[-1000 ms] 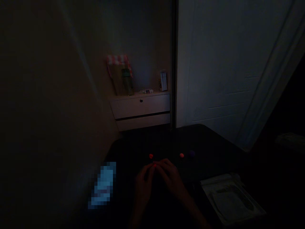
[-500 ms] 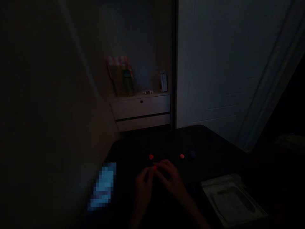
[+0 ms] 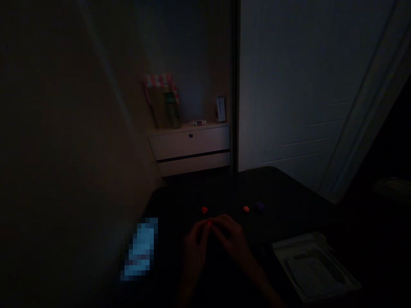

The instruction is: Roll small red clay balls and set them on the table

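Note:
In dim light, a small red lump, perhaps clay, is pinched between the fingertips of both hands. My left hand grips it from the left, thumb and fingers closed. From the right, my right hand holds the same lump with its fingertips. Just beyond them on the dark table lies another red piece. Farther right are a pinkish-orange ball and a dark purple ball, close to each other. Fine detail of the held lump is hidden by the fingers and the darkness.
The black table reaches toward a white door and a drawer unit. A green-topped bottle stands on the unit. A pale plastic bag is at lower right; a bright pixelated patch glows at left.
Both hands stay together around the red lump, and the fingertips shift slightly, covering a bit more of it. The pieces on the table keep their places.

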Demonstrator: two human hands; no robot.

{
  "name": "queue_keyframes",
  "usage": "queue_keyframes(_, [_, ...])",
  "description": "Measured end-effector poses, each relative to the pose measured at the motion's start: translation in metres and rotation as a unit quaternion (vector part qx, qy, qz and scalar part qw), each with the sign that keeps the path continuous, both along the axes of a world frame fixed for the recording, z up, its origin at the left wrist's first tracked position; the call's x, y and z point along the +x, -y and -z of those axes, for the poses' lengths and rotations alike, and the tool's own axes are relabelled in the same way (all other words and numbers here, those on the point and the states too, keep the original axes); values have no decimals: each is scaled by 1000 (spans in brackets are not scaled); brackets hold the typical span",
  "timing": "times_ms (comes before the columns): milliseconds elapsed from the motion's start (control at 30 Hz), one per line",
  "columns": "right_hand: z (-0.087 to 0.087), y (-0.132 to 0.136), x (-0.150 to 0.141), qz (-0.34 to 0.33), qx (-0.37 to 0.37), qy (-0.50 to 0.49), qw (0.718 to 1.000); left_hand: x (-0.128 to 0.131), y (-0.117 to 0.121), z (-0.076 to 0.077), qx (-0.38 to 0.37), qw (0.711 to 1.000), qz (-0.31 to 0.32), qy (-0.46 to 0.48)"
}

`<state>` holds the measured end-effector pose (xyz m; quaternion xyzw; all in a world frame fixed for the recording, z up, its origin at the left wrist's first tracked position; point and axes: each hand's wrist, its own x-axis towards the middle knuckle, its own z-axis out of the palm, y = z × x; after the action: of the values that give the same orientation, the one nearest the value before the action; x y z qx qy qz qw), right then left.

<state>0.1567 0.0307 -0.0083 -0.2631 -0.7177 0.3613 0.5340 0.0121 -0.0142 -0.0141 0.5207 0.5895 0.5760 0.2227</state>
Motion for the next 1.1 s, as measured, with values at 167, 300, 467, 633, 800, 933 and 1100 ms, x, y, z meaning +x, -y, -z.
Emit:
queue_keyframes(167, [2, -1, 0, -6, -9, 0, 1000, 1, 1, 0, -1, 1000, -3, 24])
queue_keyframes(300, [2, -2, 0, -3, -19, -7, 1000, 1, 1, -2, 3, 1000, -7, 19])
queue_keyframes(467, [3, -2, 0, 31, -16, -13, 999, 1, 1, -5, 0, 1000, -5, -4])
queue_keyframes(633, [4, -2, 0, 51, -16, -14, 998, 1, 1, -3, -6, 1000, 7, 0])
queue_keyframes(800, [2, -1, 1, 51, -22, -8, 998, 0, 2, -2, -11, 1000, 0, -10])
queue_keyframes(933, [-1, 0, 2, 48, -21, 3, 999, 1, 4, -4, -10, 1000, -1, -18])
queue_keyframes(1100, [-1, 0, 1, 47, -8, 1, 999, 1, 4, -4, -1, 1000, -3, -18])
